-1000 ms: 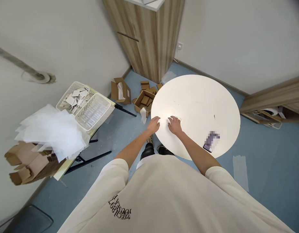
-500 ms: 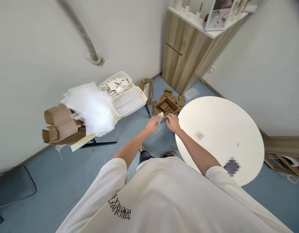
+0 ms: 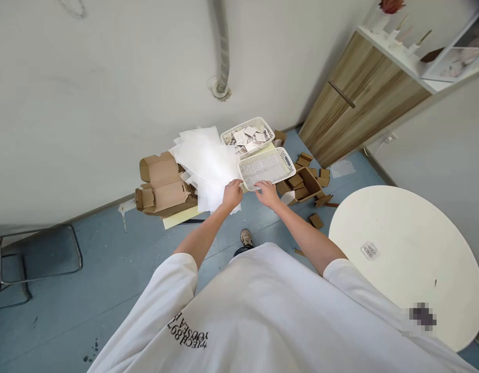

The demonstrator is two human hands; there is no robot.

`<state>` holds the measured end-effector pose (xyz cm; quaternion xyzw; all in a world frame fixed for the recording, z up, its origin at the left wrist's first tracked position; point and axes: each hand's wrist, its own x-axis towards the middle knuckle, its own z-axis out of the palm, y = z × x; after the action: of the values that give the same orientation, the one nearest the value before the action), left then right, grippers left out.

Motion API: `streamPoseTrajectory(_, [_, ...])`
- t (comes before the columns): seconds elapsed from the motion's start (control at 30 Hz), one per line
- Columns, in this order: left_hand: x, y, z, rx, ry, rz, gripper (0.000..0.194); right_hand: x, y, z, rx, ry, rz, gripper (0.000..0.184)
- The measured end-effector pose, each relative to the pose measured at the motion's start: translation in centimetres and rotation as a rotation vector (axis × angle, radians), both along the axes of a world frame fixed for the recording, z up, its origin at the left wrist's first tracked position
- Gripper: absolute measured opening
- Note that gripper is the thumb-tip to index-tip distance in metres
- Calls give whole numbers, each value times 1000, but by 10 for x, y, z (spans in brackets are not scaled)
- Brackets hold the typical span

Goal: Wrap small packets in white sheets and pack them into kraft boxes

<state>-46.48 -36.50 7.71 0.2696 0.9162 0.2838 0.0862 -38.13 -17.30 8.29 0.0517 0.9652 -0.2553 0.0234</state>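
Observation:
My left hand (image 3: 232,193) is curled at the near edge of a pile of thin white sheets (image 3: 206,160) and seems to pinch one. Beside it, my right hand (image 3: 267,192) has its fingers stretched toward the front rim of a white plastic basket (image 3: 289,165) that holds clear packets. Behind that stands a second white basket (image 3: 267,126) with several small white pieces in it. Sheets and baskets rest on a low stand by the wall.
Folded cardboard boxes (image 3: 161,184) lie left of the sheets. An open carton (image 3: 305,184) and cardboard bits sit on the blue floor. At right a round white table (image 3: 406,228) carries a small clear packet (image 3: 370,250). A wooden cabinet (image 3: 359,103) stands behind; a chair (image 3: 37,259) at left.
I have turned left, away from the round table. Both hands left the tabletop and moved over to the stand with the sheets and baskets; a small clear packet now lies on the table.

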Motion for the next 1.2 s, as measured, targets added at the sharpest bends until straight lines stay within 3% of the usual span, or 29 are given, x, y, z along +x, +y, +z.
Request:
streamPoseTrajectory(0.13, [-19, -38, -3, -78, -8, 67, 50, -43, -40, -6, -3, 10, 102, 29])
streamPoseTrajectory(0.27, [-28, -57, -5, -90, -40, 58, 56, -70, -64, -17, 44, 23, 157, 32])
streamPoseTrajectory(0.57, [-37, -71, -13, -64, -95, 56, 51, -92, -74, -29, 144, -4, 235, 22])
streamPoseTrajectory(0.7, [-38, -73, -14, -59, -85, 57, 48, -93, -74, -25, 158, 10, 306, 20])
streamPoseTrajectory(0.9, [-42, -71, -10, -64, -34, 76, 37, -93, -79, -14, 157, 43, 204, 24])
streamPoseTrajectory(1.07, [-54, -66, 4, -37, 31, 217, 24, -97, -82, 13, 124, 157, 190, 28])
streamPoseTrajectory(1.2, [-56, -56, 22, 21, 103, 221, 25, -96, -79, 34, 137, 246, 183, 34])
